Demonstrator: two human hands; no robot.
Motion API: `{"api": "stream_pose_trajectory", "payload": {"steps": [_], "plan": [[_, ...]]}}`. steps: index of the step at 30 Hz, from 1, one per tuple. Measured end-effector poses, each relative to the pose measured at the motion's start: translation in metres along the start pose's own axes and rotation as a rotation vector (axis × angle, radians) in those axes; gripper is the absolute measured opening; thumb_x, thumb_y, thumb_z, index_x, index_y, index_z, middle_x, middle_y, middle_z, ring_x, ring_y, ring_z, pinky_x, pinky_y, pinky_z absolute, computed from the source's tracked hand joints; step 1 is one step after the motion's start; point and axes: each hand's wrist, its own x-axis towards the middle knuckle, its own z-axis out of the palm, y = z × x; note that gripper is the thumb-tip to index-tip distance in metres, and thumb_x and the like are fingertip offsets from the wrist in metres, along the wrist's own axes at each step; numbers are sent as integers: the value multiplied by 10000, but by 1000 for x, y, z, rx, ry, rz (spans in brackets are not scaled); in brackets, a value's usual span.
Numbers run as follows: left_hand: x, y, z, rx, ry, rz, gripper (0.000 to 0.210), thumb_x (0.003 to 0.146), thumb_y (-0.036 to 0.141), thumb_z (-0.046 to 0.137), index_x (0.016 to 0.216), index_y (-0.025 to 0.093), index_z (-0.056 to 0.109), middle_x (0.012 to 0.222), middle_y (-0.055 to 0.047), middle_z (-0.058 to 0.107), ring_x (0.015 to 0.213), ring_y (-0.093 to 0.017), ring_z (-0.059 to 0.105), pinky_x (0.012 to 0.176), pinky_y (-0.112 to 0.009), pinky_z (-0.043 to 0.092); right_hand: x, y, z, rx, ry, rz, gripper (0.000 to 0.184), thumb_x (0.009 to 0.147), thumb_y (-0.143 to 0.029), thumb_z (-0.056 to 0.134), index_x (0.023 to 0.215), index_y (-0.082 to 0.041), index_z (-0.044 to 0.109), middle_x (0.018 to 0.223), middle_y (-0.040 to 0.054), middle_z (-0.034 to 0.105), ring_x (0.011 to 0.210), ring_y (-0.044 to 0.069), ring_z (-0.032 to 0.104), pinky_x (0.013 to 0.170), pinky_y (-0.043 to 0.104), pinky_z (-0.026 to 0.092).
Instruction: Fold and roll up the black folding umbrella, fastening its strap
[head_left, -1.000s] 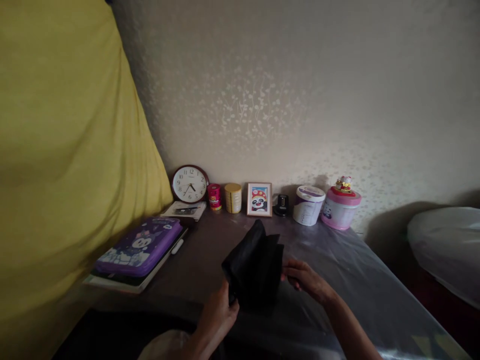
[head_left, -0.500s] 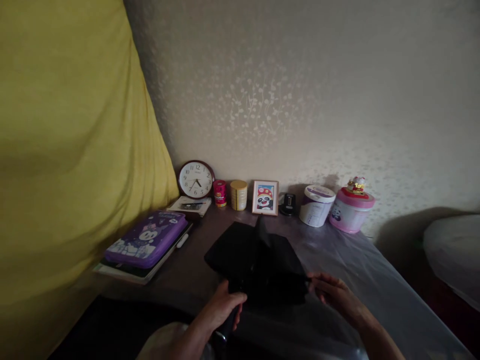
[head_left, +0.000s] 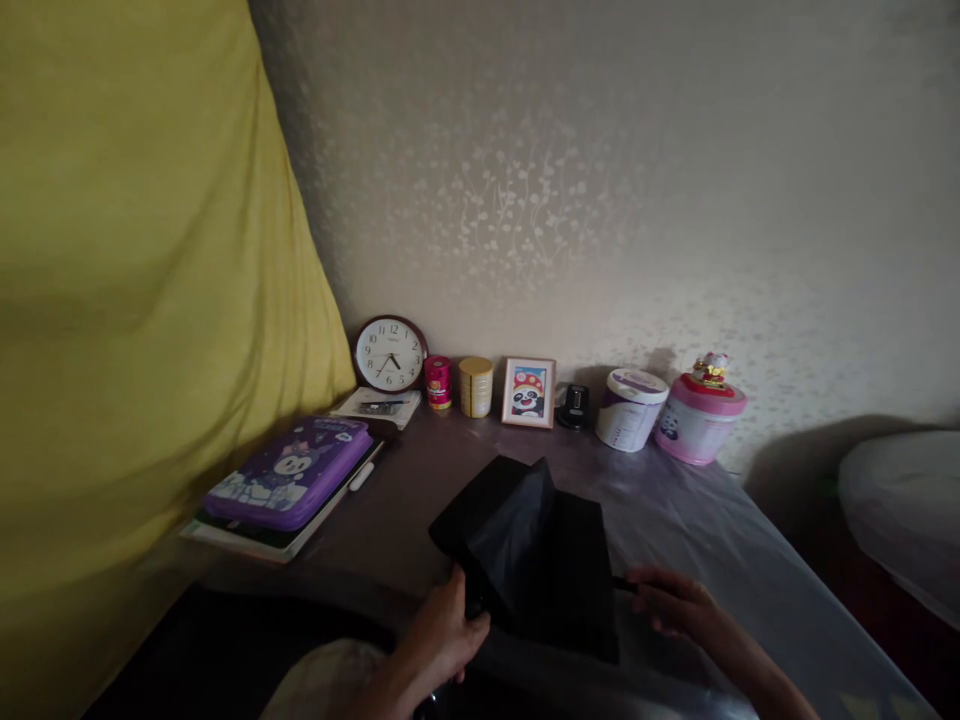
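A black folding umbrella, its cloth in loose folds, is held over the near part of the table. My left hand is wrapped round its handle at the lower left. My right hand pinches a thin dark strap or edge on the right side of the umbrella. One fold of the cloth stands up near the middle. Most of the handle is hidden by my left hand, and the shade makes the lower cloth hard to see.
Along the wall stand a clock, a pink can, a yellow-lidded can, a framed panda picture, a small black object, a white tub and a pink tub. A purple case lies on books at left, beside a yellow curtain.
The umbrella has turned and shifted a little right and down, and its upright fold now leans and spreads wider. My right hand has moved slightly right and down. My left hand keeps its grip.
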Motion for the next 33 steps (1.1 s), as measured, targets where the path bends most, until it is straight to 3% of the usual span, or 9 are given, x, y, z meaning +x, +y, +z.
{"api": "stream_pose_trajectory", "payload": {"steps": [5,12,18,21,24,26,30,33], "plan": [[1,-7,3,94,13,-12,611,764,254,496,1323,186,259,757,-41,662,353,-102,521,349,-182,361,0,7,-3,-19,-20,-5,446,653,-501,646,967,-184,631,705,11,625,558,120,527,511,230,396],[-9,0,10,209,106,98,551,773,247,504,1302,203,358,793,-56,681,612,-175,655,659,-267,483,6,16,-14,-30,62,-16,464,594,-548,665,892,-193,641,605,-7,579,501,112,486,465,233,366],[-11,7,7,102,-58,7,637,785,273,467,1362,155,223,766,-78,671,458,-172,615,391,-212,422,8,20,-18,-181,69,36,449,550,-559,653,829,-208,661,549,0,567,505,155,531,456,256,394],[-12,3,8,-16,-103,64,657,770,257,473,1366,194,205,783,-60,664,401,-133,575,344,-181,395,15,17,-23,-327,134,-54,399,583,-558,609,785,-220,671,665,52,651,633,229,607,540,318,463],[-13,-1,12,-37,-90,72,667,764,255,479,1370,202,206,706,-32,656,383,-133,555,342,-187,392,19,-3,-24,-499,354,-217,342,633,-527,563,791,-244,672,882,84,696,854,300,623,757,397,473],[-13,0,14,3,-63,29,675,771,269,484,1379,187,205,675,-28,656,437,-151,585,409,-212,432,18,-26,-17,-544,457,-262,340,690,-509,517,865,-256,662,955,77,690,860,297,630,794,412,467],[-15,0,16,152,68,33,648,746,278,542,1349,168,330,907,-89,681,797,-203,649,727,-272,475,16,-75,9,-558,418,-473,326,780,-483,470,944,-260,642,1016,56,678,945,274,611,853,379,455],[-17,-2,19,255,82,73,622,764,266,511,1351,153,336,1034,-123,657,937,-235,620,812,-304,446,29,-96,27,-562,353,-576,300,795,-450,485,948,-249,646,990,60,681,947,266,606,866,379,449]]}}
